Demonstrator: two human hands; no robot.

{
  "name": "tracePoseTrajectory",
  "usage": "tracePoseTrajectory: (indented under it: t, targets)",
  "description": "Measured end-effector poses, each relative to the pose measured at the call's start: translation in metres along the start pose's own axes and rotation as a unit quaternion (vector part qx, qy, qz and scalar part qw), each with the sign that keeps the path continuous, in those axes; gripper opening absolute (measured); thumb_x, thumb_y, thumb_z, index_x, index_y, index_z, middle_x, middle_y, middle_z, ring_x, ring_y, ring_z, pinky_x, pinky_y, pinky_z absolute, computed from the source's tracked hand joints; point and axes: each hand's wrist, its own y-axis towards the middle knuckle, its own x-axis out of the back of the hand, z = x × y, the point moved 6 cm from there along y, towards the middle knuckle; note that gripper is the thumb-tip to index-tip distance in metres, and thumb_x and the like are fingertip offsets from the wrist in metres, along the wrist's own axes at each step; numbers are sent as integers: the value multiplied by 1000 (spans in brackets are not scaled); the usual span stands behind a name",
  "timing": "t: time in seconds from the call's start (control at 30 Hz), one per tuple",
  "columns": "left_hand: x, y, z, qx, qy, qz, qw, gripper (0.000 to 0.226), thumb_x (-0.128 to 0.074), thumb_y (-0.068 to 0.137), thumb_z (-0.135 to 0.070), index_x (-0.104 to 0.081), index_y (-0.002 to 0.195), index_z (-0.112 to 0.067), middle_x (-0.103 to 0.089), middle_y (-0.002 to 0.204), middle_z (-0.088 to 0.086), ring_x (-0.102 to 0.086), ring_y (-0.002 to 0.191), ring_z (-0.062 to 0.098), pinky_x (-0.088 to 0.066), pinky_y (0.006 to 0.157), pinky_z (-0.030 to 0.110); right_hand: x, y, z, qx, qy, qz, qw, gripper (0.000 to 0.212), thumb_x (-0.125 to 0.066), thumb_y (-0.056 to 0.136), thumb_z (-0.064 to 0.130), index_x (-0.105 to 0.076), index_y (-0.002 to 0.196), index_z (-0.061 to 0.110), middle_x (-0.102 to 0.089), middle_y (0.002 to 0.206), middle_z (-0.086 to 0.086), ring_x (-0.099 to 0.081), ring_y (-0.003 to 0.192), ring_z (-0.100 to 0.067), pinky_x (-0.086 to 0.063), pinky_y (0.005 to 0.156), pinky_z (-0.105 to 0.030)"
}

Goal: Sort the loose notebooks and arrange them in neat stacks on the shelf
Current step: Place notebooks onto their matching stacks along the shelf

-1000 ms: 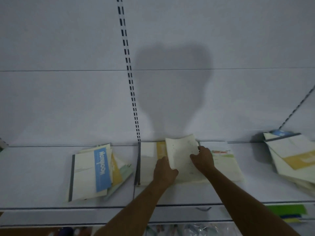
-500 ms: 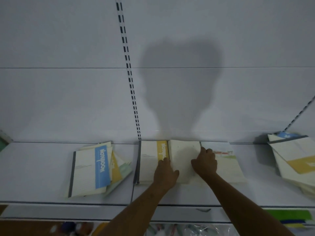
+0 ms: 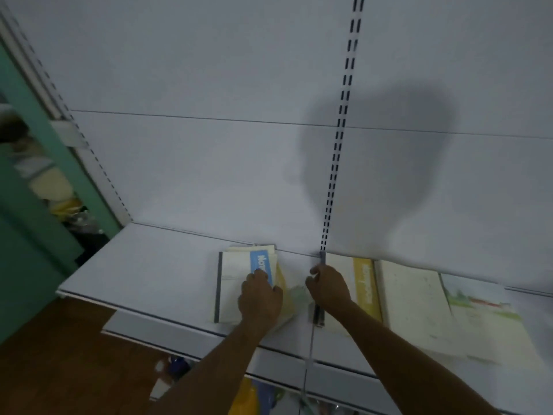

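1. on the white metal shelf (image 3: 155,274), the left hand (image 3: 260,298) rests on the loose pile of cream notebooks with a blue band (image 3: 236,283), fingers curled, seemingly pinching its top cover.
2. the right hand (image 3: 327,287) holds the grey spine of the yellow-banded notebook (image 3: 363,283), just right of it.
3. further right, a plain cream notebook (image 3: 414,298) and a green-printed notebook (image 3: 478,307) overlap untidily.
4. sorting looks barely begun: no neat stack shows.
5. the blue band's writing is half covered, probably "notebook".
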Motion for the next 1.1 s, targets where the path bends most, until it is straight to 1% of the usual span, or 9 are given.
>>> tracePoseTrajectory:
  t: [0.2, 0.4, 0.5, 0.6, 0.7, 0.77, 0.87, 0.97, 1.1]
  targets:
    - [33, 16, 70, 74, 123, -4, 990, 61, -60, 83, -54, -42, 125, -14, -46, 125, 7, -43, 119, 23, -45, 91, 37, -70, 1, 49, -6, -62, 91, 994, 48, -54, 91, 43, -53, 121, 6, -58, 119, -12, -58, 106, -23, -49, 85, -31]
    - [45, 20, 113, 111, 15, 26, 993, 67, -75, 75, -47, -43, 120, -9, -49, 121, 12, -52, 113, 28, -50, 88, 39, -99, -9, 61, -59, -74, 67, 993, 75, -69, 73, 57, -40, 124, 10, -44, 120, -9, -53, 110, -24, -52, 86, -37]
    - [49, 22, 124, 110, -38, 35, 993, 63, -77, 75, -37, -44, 117, -4, -53, 118, 14, -57, 110, 30, -49, 84, 37, -100, -8, 62, -78, -72, 56, 993, 78, -70, 71, 59, -40, 124, 10, -44, 121, -10, -52, 112, -26, -52, 87, -39]
    - [50, 25, 126, 77, -112, 40, 990, 41, -69, 85, -24, -49, 112, -1, -61, 114, 17, -60, 103, 30, -47, 79, 30, -99, -8, 65, -67, -59, 24, 996, 71, -66, 78, 52, -40, 129, 11, -42, 124, -10, -49, 115, -26, -49, 90, -40]
    - [55, 26, 120, 51, -181, 13, 982, 25, -60, 92, -15, -53, 112, -1, -65, 110, 19, -62, 97, 28, -48, 80, 29, -95, -10, 70, -49, -20, -8, 999, 58, -55, 88, 46, -43, 133, 11, -44, 127, -10, -49, 115, -25, -47, 94, -39]
    - [56, 25, 109, 33, -216, 5, 976, 24, -59, 93, -12, -53, 113, -1, -65, 110, 18, -61, 94, 24, -46, 79, 27, -93, -9, 70, -53, 9, 2, 999, 52, -50, 92, 44, -47, 131, 10, -48, 125, -11, -52, 113, -25, -48, 93, -39]
    - [49, 22, 85, 25, -271, 9, 962, 26, -58, 92, -11, -51, 116, -2, -63, 112, 16, -57, 94, 20, -44, 79, 26, -79, -7, 62, -67, 88, 0, 994, 43, -48, 95, 40, -50, 126, 10, -58, 119, -11, -59, 102, -23, -52, 82, -37]
    - [38, 18, 57, 18, -305, 3, 952, 28, -62, 90, -11, -51, 113, 0, -64, 110, 17, -61, 98, 26, -46, 79, 27, -49, -3, 49, -51, 109, -40, 992, 33, -49, 95, 33, -52, 120, 12, -63, 112, -8, -57, 88, -16, -46, 72, -29]
    - [13, 8, 11, -15, -283, 33, 959, 33, -67, 87, -16, -50, 112, -3, -64, 110, 14, -59, 93, 20, -46, 74, 24, -4, -4, 13, -58, 115, -99, 987, 28, -57, 90, 24, -55, 115, 12, -63, 109, -7, -56, 84, -14, -43, 68, -26]
